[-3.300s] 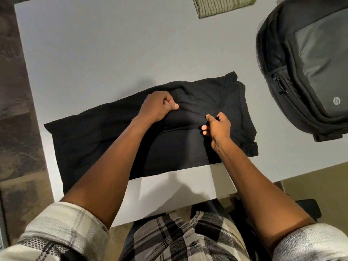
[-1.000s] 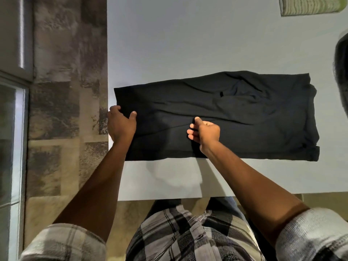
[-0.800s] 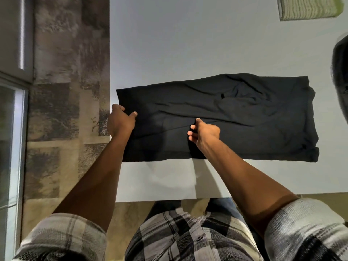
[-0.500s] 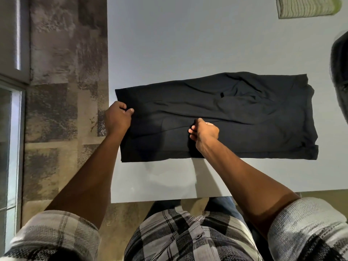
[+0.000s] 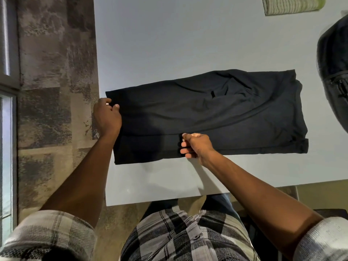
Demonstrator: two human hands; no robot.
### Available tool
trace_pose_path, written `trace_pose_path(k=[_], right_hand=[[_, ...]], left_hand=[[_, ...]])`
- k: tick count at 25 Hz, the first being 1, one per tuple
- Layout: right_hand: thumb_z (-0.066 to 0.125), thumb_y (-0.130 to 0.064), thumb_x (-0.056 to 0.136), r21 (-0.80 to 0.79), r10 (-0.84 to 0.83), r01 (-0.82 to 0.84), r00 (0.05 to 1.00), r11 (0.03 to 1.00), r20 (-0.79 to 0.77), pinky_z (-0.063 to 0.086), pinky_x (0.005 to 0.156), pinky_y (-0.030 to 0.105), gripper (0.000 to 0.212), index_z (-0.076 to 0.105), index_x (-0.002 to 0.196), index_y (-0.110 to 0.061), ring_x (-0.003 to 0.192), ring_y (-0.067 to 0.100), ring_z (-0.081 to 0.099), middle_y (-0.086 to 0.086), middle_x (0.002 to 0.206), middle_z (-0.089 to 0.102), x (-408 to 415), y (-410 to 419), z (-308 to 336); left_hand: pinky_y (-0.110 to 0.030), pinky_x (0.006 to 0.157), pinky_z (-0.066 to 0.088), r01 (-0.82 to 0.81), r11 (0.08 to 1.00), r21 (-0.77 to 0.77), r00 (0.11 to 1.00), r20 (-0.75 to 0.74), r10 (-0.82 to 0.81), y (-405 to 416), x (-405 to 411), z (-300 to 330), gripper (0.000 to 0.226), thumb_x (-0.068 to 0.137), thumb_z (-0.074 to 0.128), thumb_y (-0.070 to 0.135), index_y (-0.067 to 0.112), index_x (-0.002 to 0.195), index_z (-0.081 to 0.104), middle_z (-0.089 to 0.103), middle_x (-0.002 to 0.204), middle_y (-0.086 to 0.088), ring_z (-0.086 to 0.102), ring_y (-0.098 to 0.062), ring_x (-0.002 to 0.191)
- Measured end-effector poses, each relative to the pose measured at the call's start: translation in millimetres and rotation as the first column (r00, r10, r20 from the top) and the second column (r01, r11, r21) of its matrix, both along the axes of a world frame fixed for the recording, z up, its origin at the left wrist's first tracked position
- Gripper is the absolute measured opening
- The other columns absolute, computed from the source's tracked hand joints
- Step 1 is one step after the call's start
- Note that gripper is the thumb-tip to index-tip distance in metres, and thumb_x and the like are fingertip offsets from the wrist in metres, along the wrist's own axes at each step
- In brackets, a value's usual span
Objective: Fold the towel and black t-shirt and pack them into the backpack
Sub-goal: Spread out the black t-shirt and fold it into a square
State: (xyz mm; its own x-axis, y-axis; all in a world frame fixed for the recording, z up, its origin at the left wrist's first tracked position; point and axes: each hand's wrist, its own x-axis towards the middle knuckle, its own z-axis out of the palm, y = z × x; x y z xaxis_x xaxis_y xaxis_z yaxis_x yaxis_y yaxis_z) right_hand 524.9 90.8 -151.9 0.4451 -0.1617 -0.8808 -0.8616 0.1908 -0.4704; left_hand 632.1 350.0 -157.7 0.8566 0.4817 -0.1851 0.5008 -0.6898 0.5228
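The black t-shirt [image 5: 216,113] lies flat on the white table [image 5: 169,44] as a long folded band running left to right. My left hand [image 5: 107,117] pinches its left edge near the table's left side. My right hand [image 5: 195,146] grips the fabric at the near fold line, about midway along the shirt. The folded green striped towel [image 5: 290,4] sits at the far right of the table, partly cut off by the frame. The dark backpack [image 5: 335,80] lies at the right edge, only partly in view.
The table's left edge runs just beside my left hand, with patterned brown floor [image 5: 52,91] beyond it. A window frame [image 5: 7,72] stands at the far left. The near table edge is close to my plaid shirt [image 5: 178,236].
My left hand has slid a little up the shirt's left edge and now pinches it. My right hand stays at the near fold. The view has shifted left since the earliest frame.
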Motion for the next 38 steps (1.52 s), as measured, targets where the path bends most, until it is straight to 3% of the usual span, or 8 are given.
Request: trace_pose_path(k=[6, 10, 14, 19, 21, 26, 34, 38], right_hand=[[0.064, -0.036, 0.083, -0.614, -0.047, 0.221, 0.957, 0.758, 0.286, 0.057, 0.072, 0.041, 0.018, 0.057, 0.072, -0.023, 0.073, 0.025, 0.066, -0.001, 0.072, 0.066, 11, -81, -13], [0.067, -0.012, 0.086, -0.79, 0.51, -0.07, 0.797, 0.609, 0.323, 0.041, 0.088, 0.021, 0.022, 0.067, 0.108, -0.014, 0.095, 0.013, 0.057, 0.001, 0.103, 0.062, 27, -127, -19], [0.068, -0.01, 0.089, -0.846, 0.741, -0.259, 0.637, 0.467, 0.213, 0.043, 0.094, 0.023, 0.026, 0.071, 0.114, -0.013, 0.106, 0.023, 0.063, 0.006, 0.111, 0.068, 15, -185, -26], [0.059, -0.02, 0.091, -0.857, 0.326, 0.004, 0.924, 0.516, 0.201, 0.049, 0.088, 0.032, 0.013, 0.067, 0.1, -0.013, 0.092, 0.026, 0.065, 0.006, 0.097, 0.069, 4, -246, -17], [0.062, -0.023, 0.091, -0.787, 0.187, 0.133, 0.935, 0.602, 0.301, 0.053, 0.088, 0.039, 0.01, 0.062, 0.096, -0.015, 0.081, 0.021, 0.064, 0.002, 0.085, 0.067, 18, -248, -13], [0.062, -0.024, 0.091, -0.919, 0.722, -0.117, 0.658, 0.377, 0.213, 0.045, 0.083, 0.034, 0.034, 0.06, 0.125, -0.018, 0.103, 0.021, 0.053, 0.005, 0.119, 0.056, 41, -251, -18], [0.052, -0.018, 0.089, -0.886, 0.558, -0.005, 0.778, 0.464, 0.289, 0.044, 0.096, 0.041, 0.033, 0.064, 0.119, -0.013, 0.11, 0.032, 0.055, 0.01, 0.117, 0.061, 44, -262, -30], [0.046, -0.048, 0.098, -0.925, 0.701, -0.235, 0.712, 0.297, 0.044, 0.014, 0.119, 0.056, 0.063, 0.035, 0.154, -0.02, 0.15, 0.031, 0.022, 0.007, 0.162, 0.028, 84, -234, -39]], left_hand=[[-0.049, 0.117, 0.028, 0.363, 0.914, 0.183, 0.92, 0.082, -0.382, -48, -48, -11, 0.054, 0.096, 0.059, 0.027, 0.015, 0.147, 0.044, 0.039, 0.156, -0.011, 0.034, -0.029, 0.145], [-0.05, 0.112, 0.04, 0.803, 0.581, 0.137, 0.559, 0.167, -0.812, -131, -55, -21, 0.057, 0.086, 0.064, 0.016, 0.014, 0.143, 0.053, 0.043, 0.154, -0.012, 0.044, -0.032, 0.139], [-0.05, 0.123, 0.017, 0.942, 0.315, 0.116, 0.333, -0.2, -0.922, -199, -53, -14, 0.069, 0.1, 0.052, 0.037, 0.024, 0.159, 0.019, 0.01, 0.168, 0.003, 0.011, -0.023, 0.154], [-0.051, 0.124, 0.01, 0.818, 0.506, 0.273, 0.573, -0.312, -0.758, -240, -46, 1, 0.058, 0.106, 0.028, 0.047, 0.016, 0.155, 0.03, 0.025, 0.164, -0.004, 0.015, -0.03, 0.153], [-0.048, 0.124, 0.015, 0.859, 0.457, 0.231, 0.498, -0.171, -0.85, -262, -39, 3, 0.057, 0.106, 0.035, 0.041, 0.018, 0.157, 0.024, 0.02, 0.166, -0.005, 0.013, -0.027, 0.154], [-0.048, 0.126, 0.005, 0.973, 0.171, 0.156, 0.198, -0.184, -0.963, -317, -11, -14, 0.066, 0.104, 0.041, 0.042, 0.027, 0.16, 0.012, 0.001, 0.169, -0.001, 0.002, -0.023, 0.155], [-0.058, 0.122, -0.006, 0.8, 0.532, 0.276, 0.596, -0.264, -0.759, -291, 15, -27, 0.076, 0.1, 0.017, 0.06, 0.018, 0.16, 0.0, -0.007, 0.168, -0.005, -0.008, -0.026, 0.155], [-0.066, 0.118, -0.006, 0.894, 0.36, 0.267, 0.424, -0.242, -0.873, -303, 17, -31, 0.077, 0.097, 0.025, 0.067, 0.03, 0.16, 0.0, -0.01, 0.168, 0.001, -0.012, -0.028, 0.154]])
